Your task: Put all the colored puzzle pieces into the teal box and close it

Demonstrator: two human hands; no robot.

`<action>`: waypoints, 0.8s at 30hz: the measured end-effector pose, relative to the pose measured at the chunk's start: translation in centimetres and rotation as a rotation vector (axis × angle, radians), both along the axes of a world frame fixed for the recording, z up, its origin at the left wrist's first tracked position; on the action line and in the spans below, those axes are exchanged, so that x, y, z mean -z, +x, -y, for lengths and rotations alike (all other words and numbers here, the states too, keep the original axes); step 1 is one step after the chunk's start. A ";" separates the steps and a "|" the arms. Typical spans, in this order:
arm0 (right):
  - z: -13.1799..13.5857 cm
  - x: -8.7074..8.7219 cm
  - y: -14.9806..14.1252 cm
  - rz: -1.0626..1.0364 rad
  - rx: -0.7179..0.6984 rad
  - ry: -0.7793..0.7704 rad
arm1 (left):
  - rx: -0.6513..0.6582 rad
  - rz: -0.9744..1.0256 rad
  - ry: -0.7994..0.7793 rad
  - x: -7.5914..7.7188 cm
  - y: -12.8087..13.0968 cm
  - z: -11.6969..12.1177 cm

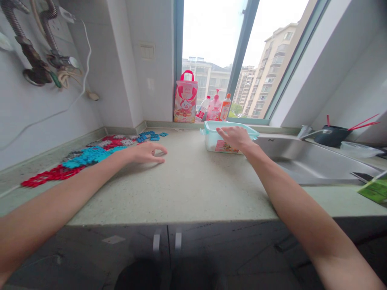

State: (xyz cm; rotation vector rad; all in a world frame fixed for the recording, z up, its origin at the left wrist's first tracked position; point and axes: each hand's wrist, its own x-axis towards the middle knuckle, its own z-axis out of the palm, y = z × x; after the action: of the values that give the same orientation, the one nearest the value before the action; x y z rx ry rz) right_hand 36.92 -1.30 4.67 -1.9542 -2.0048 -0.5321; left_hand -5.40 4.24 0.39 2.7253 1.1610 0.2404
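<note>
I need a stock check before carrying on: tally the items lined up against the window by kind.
Carry bag with red handle: 1
Bottles (clear bottle, pink pump bottle, orange bottle): 3
Total: 4

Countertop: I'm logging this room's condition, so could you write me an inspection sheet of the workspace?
Surface: pale, speckled countertop.
Things: tub beside the sink; red, blue and grey pieces at left.
Clutter: bag and three bottles by the window.
Hands: left hand open, holding nothing visible; right hand at the tub's rim, grip unclear.
Cables: white cable hanging along left wall.
Surroundings: window behind, sink at right.
</note>
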 end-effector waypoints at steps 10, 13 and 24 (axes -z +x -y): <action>-0.5 2.4 -2.5 -0.021 -0.368 0.253 | -0.003 0.012 -0.007 -0.1 0.2 0.4; -0.4 3.0 -3.7 -0.020 -0.502 0.371 | -0.001 0.026 0.001 0.1 0.0 0.3; -0.3 4.5 -5.5 -0.008 -0.806 0.243 | -0.014 -0.073 0.190 0.9 -0.4 -1.3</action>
State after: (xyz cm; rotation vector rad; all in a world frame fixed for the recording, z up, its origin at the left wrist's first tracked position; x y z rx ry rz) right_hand 31.42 -1.03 0.12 -0.8826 -2.3461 -0.5108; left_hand -5.81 5.52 -0.49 2.9135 1.2355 0.2673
